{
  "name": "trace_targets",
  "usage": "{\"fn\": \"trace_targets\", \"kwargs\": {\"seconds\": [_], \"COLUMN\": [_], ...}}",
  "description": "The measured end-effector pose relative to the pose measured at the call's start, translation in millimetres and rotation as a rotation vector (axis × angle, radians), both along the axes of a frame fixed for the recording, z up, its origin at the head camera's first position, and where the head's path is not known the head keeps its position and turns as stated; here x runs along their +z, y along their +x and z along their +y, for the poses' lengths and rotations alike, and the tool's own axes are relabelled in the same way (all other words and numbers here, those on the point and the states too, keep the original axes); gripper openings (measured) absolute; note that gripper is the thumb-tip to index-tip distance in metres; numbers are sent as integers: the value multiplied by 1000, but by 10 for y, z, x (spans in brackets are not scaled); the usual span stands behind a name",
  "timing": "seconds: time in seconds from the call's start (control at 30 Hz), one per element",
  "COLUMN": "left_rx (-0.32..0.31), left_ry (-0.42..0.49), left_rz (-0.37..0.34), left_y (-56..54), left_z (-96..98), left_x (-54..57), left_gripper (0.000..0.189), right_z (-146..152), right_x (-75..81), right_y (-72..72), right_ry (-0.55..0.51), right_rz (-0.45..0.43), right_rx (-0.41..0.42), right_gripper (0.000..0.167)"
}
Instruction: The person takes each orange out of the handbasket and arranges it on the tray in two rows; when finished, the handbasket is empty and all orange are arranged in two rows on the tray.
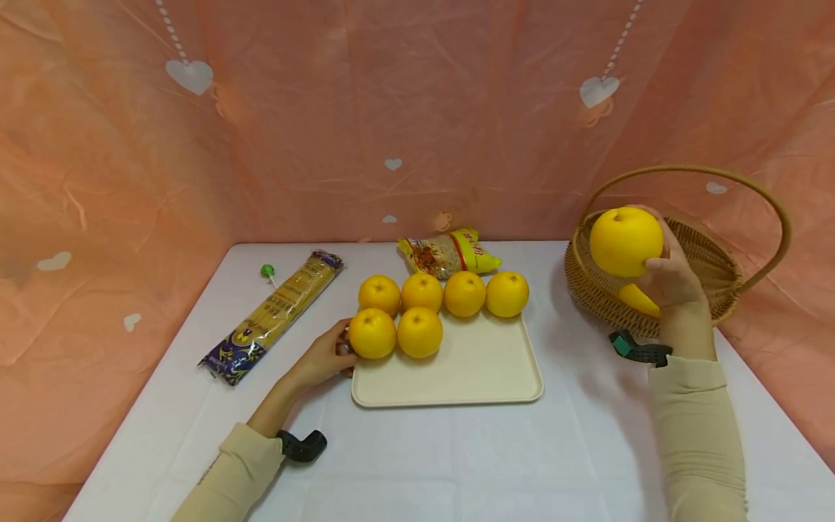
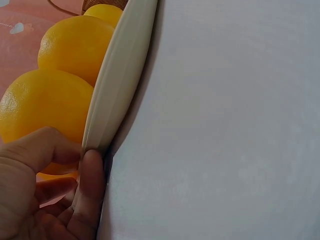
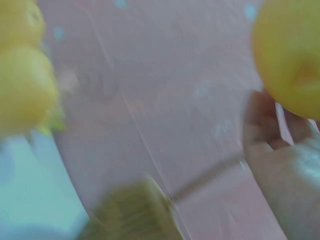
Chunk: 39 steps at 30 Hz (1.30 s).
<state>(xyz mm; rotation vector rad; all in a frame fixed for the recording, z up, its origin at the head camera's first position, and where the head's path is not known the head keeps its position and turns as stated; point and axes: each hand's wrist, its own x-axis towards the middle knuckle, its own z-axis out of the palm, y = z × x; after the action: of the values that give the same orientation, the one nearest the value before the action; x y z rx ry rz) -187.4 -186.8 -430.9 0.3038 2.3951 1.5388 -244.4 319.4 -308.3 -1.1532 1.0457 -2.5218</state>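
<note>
My right hand (image 1: 672,272) grips an orange (image 1: 626,242) and holds it up over the near left side of a wicker basket (image 1: 596,308). Inside the basket, partly covered by the hand, a yellow thing (image 1: 638,299) shows. On the left, my left hand (image 1: 328,355) pinches the left edge of a cream tray (image 1: 470,377); the left wrist view has the fingers (image 2: 92,180) right at the tray's rim (image 2: 117,85). Several oranges stand on the tray, in a back row and a shorter front row; the front-left orange (image 1: 372,333) is nearest this hand.
Behind the tray lies a yellow snack bag (image 1: 449,254). A long pack of noodles (image 1: 274,315) lies at the left, beside a green lollipop (image 1: 267,271). The basket's tall handle (image 1: 678,169) arches above it. A pink curtain (image 1: 457,109) hangs behind the white table.
</note>
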Motion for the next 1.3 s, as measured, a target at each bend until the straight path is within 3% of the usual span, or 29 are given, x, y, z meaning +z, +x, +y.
{"fn": "trace_targets", "kwargs": {"seconds": [0.13,0.23,0.5,0.7,0.8,0.9,1.13,1.3], "left_rx": [1,-4,2,9,5,4,0,-1], "left_ry": [-4,-3,-4,-6,-1,1,1,3], "left_rz": [13,15,-6,-9,-7,-1,7,15], "left_y": [-6,-6,-3,-1,-9,-13,-11,-11], "left_z": [0,0,7,10,5,1,-1,5], "left_x": [-14,-17,3,11,-9,-19,-23,-24], "left_gripper": [68,68,70,69,68,68,67,67], "right_z": [-296,-480,-876,-1151,-1261,-1336,-1346,-1415], "right_x": [-55,-110,-315,-368,-383,-444,-845,-915], "right_y": [33,57,138,281,361,388,224,250], "right_ry": [-68,2,498,876,1011,1062,1093,1158], "right_rz": [0,10,168,333,393,418,501,533], "right_rx": [30,-2,-398,-533,-588,-614,-651,-631], "right_gripper": [57,63,73,76,75,75,77,76]}}
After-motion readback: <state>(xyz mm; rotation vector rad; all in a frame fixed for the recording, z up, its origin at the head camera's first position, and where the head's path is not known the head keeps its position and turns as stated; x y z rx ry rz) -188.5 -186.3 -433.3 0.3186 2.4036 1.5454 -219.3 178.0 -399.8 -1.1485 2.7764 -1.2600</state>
